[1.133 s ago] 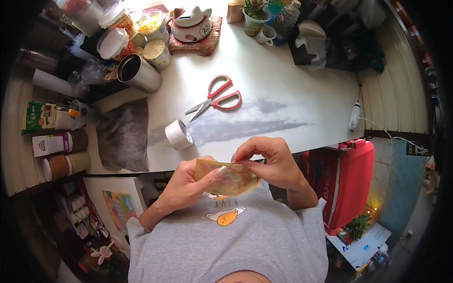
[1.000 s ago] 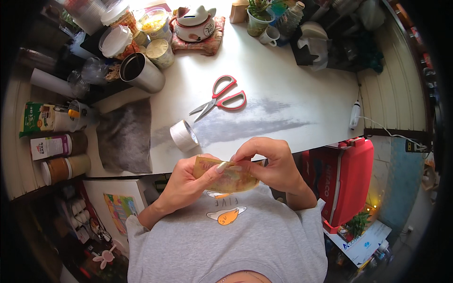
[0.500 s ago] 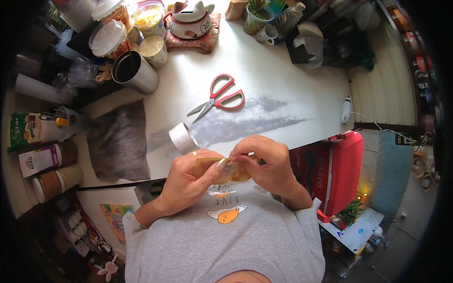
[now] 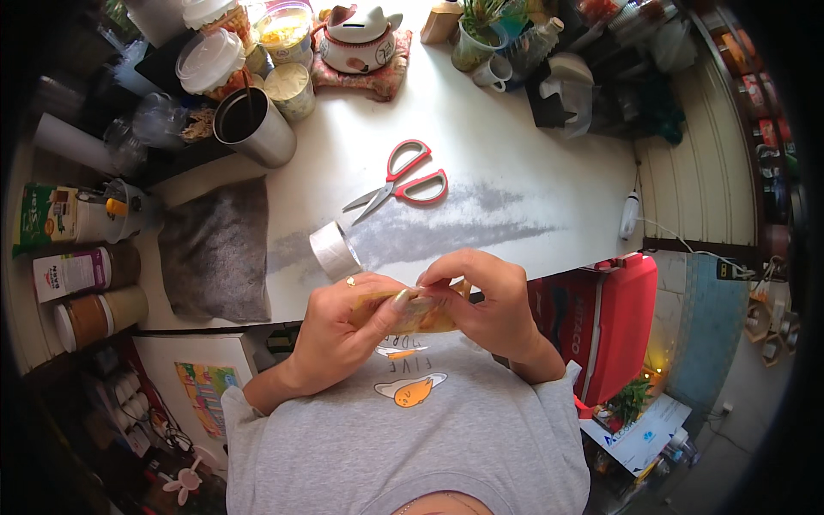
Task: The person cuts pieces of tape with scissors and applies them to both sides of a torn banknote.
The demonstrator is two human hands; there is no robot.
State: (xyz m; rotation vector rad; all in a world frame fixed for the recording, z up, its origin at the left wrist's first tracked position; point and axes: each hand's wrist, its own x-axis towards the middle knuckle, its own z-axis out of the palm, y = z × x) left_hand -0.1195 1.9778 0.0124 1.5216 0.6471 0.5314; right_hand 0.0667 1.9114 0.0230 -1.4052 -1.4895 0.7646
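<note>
A yellowish-brown banknote (image 4: pixel 422 319) is held between my two hands, in front of my grey shirt at the table's near edge. My left hand (image 4: pixel 339 328) is closed on its left end, with the thumb lying over the front. The fingertips of my right hand (image 4: pixel 493 300) pinch its upper right edge, close to the left thumb. My fingers cover parts of the note, and I cannot tell whether there is more than one. Just beyond my hands a roll of tape (image 4: pixel 333 251) rests on the table. Past it lie red-handled scissors (image 4: pixel 389 186) with blades slightly apart.
A dark cloth (image 4: pixel 215 249) lies on the table (image 4: pixel 515 163) at left. Behind it stand a metal cup (image 4: pixel 273 137) and several lidded tubs. A cat-shaped coin bank (image 4: pixel 356 51) sits on a cushion at the back. A red case (image 4: pixel 611 330) stands right of the table.
The banknote has tilted slightly between my fingers, so its left printed end shows less. Both hands keep their grip. The view has shifted a little; the scissors and tape lie as before.
</note>
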